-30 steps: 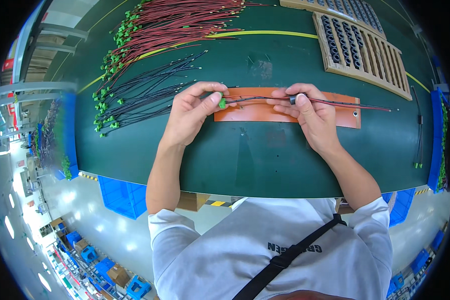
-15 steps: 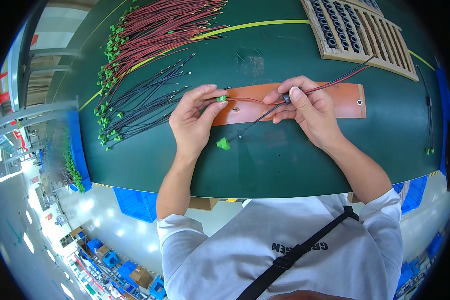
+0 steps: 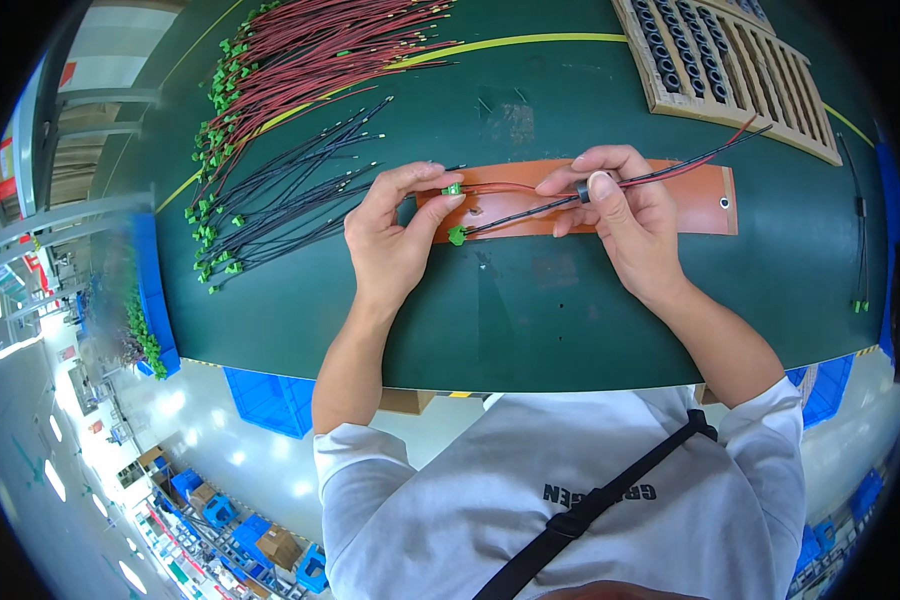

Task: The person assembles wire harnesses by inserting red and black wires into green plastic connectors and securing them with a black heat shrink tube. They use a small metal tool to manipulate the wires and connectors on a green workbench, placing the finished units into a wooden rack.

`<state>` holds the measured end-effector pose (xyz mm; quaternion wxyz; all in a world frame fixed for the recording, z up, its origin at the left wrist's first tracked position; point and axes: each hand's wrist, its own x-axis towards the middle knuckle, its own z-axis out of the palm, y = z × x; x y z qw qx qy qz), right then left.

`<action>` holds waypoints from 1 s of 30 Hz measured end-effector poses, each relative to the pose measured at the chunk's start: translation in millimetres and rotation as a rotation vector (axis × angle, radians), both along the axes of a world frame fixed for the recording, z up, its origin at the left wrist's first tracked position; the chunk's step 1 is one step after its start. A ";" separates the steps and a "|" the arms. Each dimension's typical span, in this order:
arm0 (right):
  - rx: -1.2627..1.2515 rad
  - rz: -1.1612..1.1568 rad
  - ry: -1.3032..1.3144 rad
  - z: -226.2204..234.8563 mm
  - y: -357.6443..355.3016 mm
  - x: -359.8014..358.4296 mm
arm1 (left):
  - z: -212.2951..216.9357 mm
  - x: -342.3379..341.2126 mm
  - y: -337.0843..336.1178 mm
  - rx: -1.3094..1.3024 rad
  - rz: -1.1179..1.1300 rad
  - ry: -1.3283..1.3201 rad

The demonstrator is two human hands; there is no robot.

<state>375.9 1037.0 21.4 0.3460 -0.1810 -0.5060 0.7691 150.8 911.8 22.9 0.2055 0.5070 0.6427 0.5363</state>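
Observation:
Between the thumb and fingers of my left hand [image 3: 394,222] is a green connector [image 3: 453,190] on the end of a red wire [image 3: 505,187]. My right hand [image 3: 625,215] pinches a black ferrite ring [image 3: 584,191], through which the red wire and a black wire [image 3: 520,215] pass. Both wires' loose ends stick out to the right of that hand. A second green connector [image 3: 457,235], on the black wire, hangs just below my left fingertips. Under both hands lies an orange-brown strip [image 3: 705,205] with a hole at its right end.
Bundles of red wires [image 3: 320,55] and black wires [image 3: 290,195] with green connectors lie at the left. A slotted wooden tray [image 3: 740,75] holding black rings is at the back right. One finished-looking wire pair [image 3: 861,210] with a ring lies at the far right.
The black wire's green connector has swung up toward my left hand, and the black wire now lies closer to the red one. Both hands have shifted slightly right.

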 end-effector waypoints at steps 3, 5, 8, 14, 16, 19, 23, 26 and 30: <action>0.016 0.010 0.018 -2.2 1.5 0.0 | -0.7 -0.9 -1.0 -0.002 0.006 0.096; 0.000 0.010 0.029 -5.1 1.7 -0.4 | 2.6 0.1 -0.5 0.015 0.000 0.145; -0.016 -0.003 0.017 -5.4 0.4 -1.9 | 14.3 9.2 3.1 -0.130 0.028 0.190; -0.057 -0.019 0.020 -5.8 -0.3 -2.9 | 18.6 -10.7 2.9 -0.020 -0.048 0.291; -0.054 -0.020 0.013 -6.0 0.1 -2.6 | 25.9 -21.4 -4.1 -0.017 -0.189 0.209; -0.044 -0.024 -0.009 -6.0 0.3 -2.2 | 32.3 -22.4 -9.8 -0.109 -0.347 0.254; -0.039 -0.005 0.000 -5.8 0.7 -2.1 | 20.2 -16.4 -6.5 -0.026 -0.295 0.283; -0.066 0.011 0.024 -3.0 1.0 -1.7 | 16.2 -12.4 -3.0 0.009 -0.238 0.294; -0.079 0.010 0.046 -2.6 -0.1 -2.4 | 14.8 -8.0 0.1 0.021 -0.208 0.397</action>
